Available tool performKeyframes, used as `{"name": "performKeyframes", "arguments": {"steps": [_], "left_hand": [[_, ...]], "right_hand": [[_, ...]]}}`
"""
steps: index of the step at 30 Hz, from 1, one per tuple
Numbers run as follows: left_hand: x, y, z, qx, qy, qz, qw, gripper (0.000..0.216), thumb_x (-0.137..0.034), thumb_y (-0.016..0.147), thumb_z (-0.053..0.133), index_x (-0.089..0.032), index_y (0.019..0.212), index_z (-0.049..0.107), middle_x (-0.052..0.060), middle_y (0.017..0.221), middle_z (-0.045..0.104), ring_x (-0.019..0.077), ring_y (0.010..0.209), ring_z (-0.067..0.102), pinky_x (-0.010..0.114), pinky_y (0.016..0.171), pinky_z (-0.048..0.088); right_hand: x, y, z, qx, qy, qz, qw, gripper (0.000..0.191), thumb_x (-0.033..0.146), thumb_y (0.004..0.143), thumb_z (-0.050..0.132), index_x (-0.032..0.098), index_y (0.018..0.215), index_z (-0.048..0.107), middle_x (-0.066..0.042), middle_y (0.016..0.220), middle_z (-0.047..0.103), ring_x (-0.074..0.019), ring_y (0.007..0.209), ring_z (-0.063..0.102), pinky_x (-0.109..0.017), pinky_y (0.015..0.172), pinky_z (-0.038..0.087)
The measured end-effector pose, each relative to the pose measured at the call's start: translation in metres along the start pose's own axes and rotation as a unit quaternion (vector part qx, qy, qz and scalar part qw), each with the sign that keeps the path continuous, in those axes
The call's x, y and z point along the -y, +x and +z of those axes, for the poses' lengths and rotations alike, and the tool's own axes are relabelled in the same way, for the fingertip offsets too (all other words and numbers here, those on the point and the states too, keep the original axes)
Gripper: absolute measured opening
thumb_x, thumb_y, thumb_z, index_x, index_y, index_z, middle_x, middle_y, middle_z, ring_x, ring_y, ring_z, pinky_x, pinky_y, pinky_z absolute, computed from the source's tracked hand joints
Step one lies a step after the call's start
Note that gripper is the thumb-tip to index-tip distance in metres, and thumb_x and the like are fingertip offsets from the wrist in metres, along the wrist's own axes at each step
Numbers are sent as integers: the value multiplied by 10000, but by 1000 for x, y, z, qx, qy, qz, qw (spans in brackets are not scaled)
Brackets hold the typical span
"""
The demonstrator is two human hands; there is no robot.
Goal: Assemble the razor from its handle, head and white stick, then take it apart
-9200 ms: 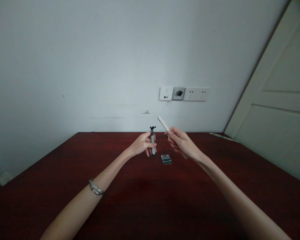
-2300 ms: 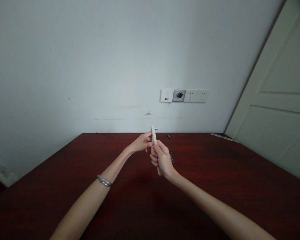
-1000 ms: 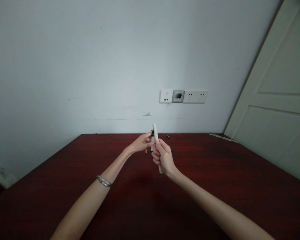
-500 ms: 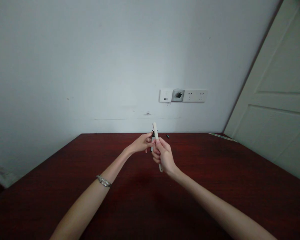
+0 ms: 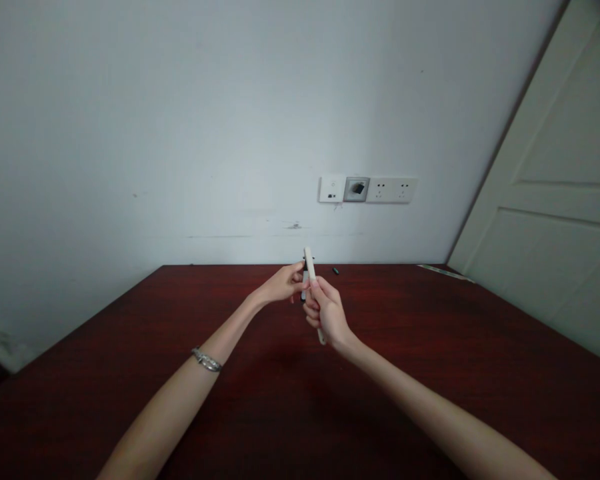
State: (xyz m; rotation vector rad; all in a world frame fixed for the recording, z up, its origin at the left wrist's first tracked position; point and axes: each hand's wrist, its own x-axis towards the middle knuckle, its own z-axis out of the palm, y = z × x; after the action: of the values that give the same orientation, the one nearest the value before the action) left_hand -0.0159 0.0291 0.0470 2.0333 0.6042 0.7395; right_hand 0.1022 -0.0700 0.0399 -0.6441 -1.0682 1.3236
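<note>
In the middle of the head view, my right hand (image 5: pixel 329 313) is closed round a slim off-white stick (image 5: pixel 309 263). The stick leans slightly left at its rounded top, and its lower end pokes out below my fingers with what looks like a small hole. My left hand (image 5: pixel 284 283) pinches a small black-and-grey object (image 5: pixel 305 275) right behind the stick. Most of that object is covered by the stick and my fingers, so its kind cannot be made out. A short dark cylinder (image 5: pixel 335 271) lies on the table just beyond my right hand.
Both hands are above a dark red wooden table (image 5: pixel 260 413). Its far edge meets a white wall with a row of sockets (image 5: pixel 391 190). A flat patterned strip (image 5: pixel 445 273) lies at the back right corner, beside a pale panelled door (image 5: pixel 555 200).
My hands keep nearly the same pose and hold the same things. The stick's top has dipped very slightly, and the whole view has shifted a little.
</note>
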Motion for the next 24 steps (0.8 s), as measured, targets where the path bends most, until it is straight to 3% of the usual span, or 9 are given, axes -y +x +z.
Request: {"name": "performKeyframes", "arguments": {"steps": [5, 10, 17, 24], "left_hand": [[-3, 0, -1, 5, -12, -12, 1000, 202, -203, 758, 547, -148, 919, 438, -48, 609, 531, 68, 447, 513, 161, 401, 416], [-1, 0, -2, 6, -10, -3, 1000, 302, -272, 750, 590, -144, 977, 437, -51, 614, 531, 69, 457, 497, 155, 388, 402], [-8, 1, -1, -10, 6, -23, 1000, 228, -199, 768, 556, -149, 960, 443, -48, 620, 522, 65, 443, 511, 158, 398, 419], [-1, 1, -3, -3, 15, 1, 1000, 360, -304, 773, 586, -134, 1049, 429, -57, 591, 514, 65, 432, 476, 150, 376, 387]], "right_hand": [[-9, -11, 0, 22, -24, 16, 999, 333, 516, 762, 553, 205, 758, 435, 124, 478, 267, -18, 337, 149, -137, 296, 94], [1, -4, 2, 1, 1, -15, 1000, 345, 514, 741, 580, 205, 731, 426, 119, 488, 253, -18, 348, 152, -138, 304, 85], [-16, -9, -3, -3, 2, 36, 999, 353, 528, 727, 581, 206, 744, 437, 123, 477, 272, -18, 340, 158, -133, 305, 87], [0, 2, 0, -19, 15, -14, 1000, 375, 533, 699, 610, 208, 723, 424, 123, 479, 257, -17, 346, 149, -134, 300, 85]]}}
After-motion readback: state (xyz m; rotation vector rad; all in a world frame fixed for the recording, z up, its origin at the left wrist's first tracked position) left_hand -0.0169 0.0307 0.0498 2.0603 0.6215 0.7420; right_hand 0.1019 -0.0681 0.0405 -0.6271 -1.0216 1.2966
